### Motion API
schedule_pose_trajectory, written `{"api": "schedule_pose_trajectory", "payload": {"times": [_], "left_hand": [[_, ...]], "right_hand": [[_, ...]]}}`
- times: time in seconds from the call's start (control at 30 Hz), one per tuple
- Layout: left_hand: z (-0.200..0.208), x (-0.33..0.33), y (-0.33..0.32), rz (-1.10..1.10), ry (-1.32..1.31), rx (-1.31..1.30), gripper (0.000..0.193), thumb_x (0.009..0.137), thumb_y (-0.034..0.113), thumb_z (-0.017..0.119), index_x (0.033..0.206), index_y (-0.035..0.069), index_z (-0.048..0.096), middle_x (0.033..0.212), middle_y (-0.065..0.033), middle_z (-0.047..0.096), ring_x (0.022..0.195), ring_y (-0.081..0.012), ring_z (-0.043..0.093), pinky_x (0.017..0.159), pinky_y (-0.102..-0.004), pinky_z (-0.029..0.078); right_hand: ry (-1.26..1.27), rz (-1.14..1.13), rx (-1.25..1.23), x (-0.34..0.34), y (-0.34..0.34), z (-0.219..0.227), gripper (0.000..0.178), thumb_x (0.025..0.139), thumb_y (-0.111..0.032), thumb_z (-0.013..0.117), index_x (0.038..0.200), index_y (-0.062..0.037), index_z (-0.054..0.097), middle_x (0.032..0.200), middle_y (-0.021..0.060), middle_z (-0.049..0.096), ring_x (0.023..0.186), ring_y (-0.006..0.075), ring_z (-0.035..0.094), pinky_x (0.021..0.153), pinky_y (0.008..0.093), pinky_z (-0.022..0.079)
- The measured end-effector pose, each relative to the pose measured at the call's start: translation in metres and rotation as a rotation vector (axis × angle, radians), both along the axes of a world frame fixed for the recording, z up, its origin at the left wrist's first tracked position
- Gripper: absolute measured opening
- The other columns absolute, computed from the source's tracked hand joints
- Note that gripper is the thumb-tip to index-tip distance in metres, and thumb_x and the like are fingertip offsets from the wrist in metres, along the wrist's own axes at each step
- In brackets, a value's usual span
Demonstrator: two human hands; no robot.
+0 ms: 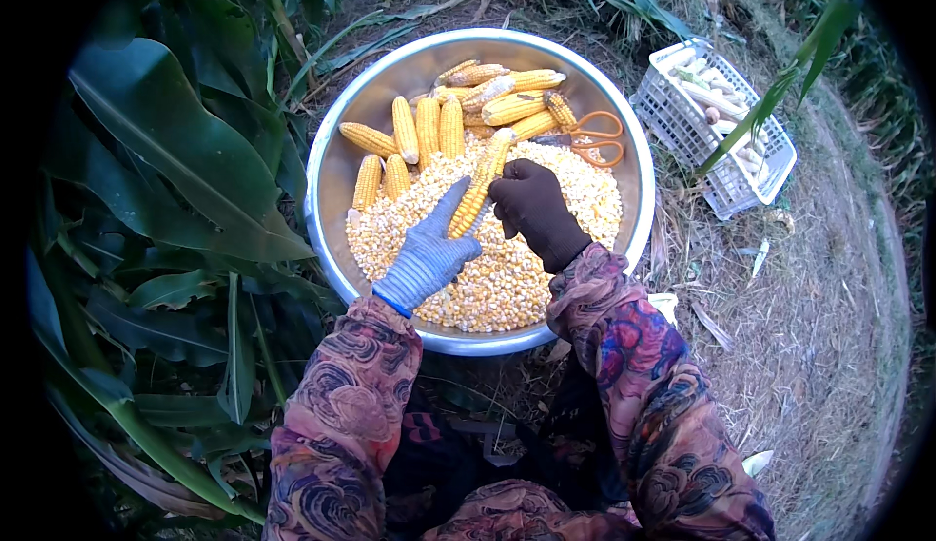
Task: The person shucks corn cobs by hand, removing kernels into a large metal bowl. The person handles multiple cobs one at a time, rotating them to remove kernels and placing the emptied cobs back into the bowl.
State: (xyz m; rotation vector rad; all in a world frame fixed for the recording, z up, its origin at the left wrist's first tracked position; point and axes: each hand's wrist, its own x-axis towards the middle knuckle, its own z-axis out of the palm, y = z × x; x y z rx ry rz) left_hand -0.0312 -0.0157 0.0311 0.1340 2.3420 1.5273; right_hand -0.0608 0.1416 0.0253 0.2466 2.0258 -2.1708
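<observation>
My left hand (426, 258), in a blue-grey knitted glove, holds a yellow corn cob (476, 193) tilted over the basin, forefinger stretched along its side and thumb under the lower end. Against the cob's right side is my right hand (528, 207) in a dark brown glove, its fingers curled closed; whatever they grip is hidden. Loose corn kernels (487, 292) fill much of the wide metal basin (329, 141) below. Several whole corn cobs (427, 130) lie at its far side. Scissors with orange handles (597, 138) rest among them, blades partly hidden.
A white plastic crate (726, 190) at the upper right holds pale cobs (715, 100). Broad green corn leaves (175, 141) crowd the left side close to the basin. Dry straw (799, 327) covers the ground on the right. A green leaf (814, 44) hangs across the crate.
</observation>
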Motion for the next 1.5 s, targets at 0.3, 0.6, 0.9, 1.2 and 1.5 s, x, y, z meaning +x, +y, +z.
{"api": "schedule_pose_trajectory", "payload": {"times": [0.3,0.6,0.9,1.2,1.5], "left_hand": [[-0.006,-0.007,-0.018,0.010,-0.381,0.643,0.066,0.069,0.005,0.060,0.128,0.001,0.031,0.073,-0.0059,0.053,0.049,-0.0102,0.049,0.042,-0.0229,0.040],[-0.016,-0.017,-0.027,-0.034,-0.436,0.624,0.084,0.072,0.015,0.062,0.137,-0.005,0.013,0.081,-0.0086,0.057,0.054,-0.0127,0.052,0.046,-0.0253,0.041],[-0.009,-0.016,-0.022,-0.233,-0.291,0.246,0.064,0.072,0.014,0.065,0.130,0.004,0.041,0.075,-0.0043,0.056,0.059,-0.0097,0.053,0.052,-0.0222,0.046],[-0.024,-0.031,-0.015,0.356,-0.329,1.095,0.037,0.084,0.018,0.059,0.116,0.005,0.047,0.090,-0.0113,0.056,0.078,-0.0181,0.059,0.072,-0.0311,0.052],[-0.033,-0.011,0.038,0.151,-0.534,1.155,0.018,0.087,0.021,0.057,0.096,0.006,0.056,0.077,-0.0041,0.057,0.064,-0.0114,0.055,0.054,-0.0205,0.045]], "right_hand": [[-0.052,0.065,-0.002,-0.009,0.008,-0.006,0.022,0.071,-0.003,0.059,0.092,0.0030,0.056,0.074,0.0082,0.060,0.066,0.0181,0.058,0.060,0.0297,0.049],[0.192,-0.181,0.156,-0.020,0.053,-0.017,0.021,0.079,-0.021,0.062,0.085,-0.0011,0.063,0.076,0.0023,0.061,0.070,0.0081,0.051,0.066,0.0250,0.041],[0.254,0.123,0.115,-0.003,0.067,0.002,0.032,0.088,-0.024,0.053,0.109,-0.0006,0.058,0.101,0.0088,0.060,0.091,0.0130,0.056,0.078,0.0268,0.046],[-0.050,0.224,0.039,0.021,0.051,0.017,0.037,0.091,-0.037,0.047,0.089,-0.0010,0.052,0.064,0.0049,0.053,0.045,0.0087,0.046,0.041,0.0222,0.040],[0.000,0.127,0.065,0.032,0.033,0.013,0.036,0.092,-0.036,0.047,0.095,-0.0004,0.053,0.068,0.0043,0.053,0.052,0.0077,0.048,0.046,0.0213,0.039]]}}
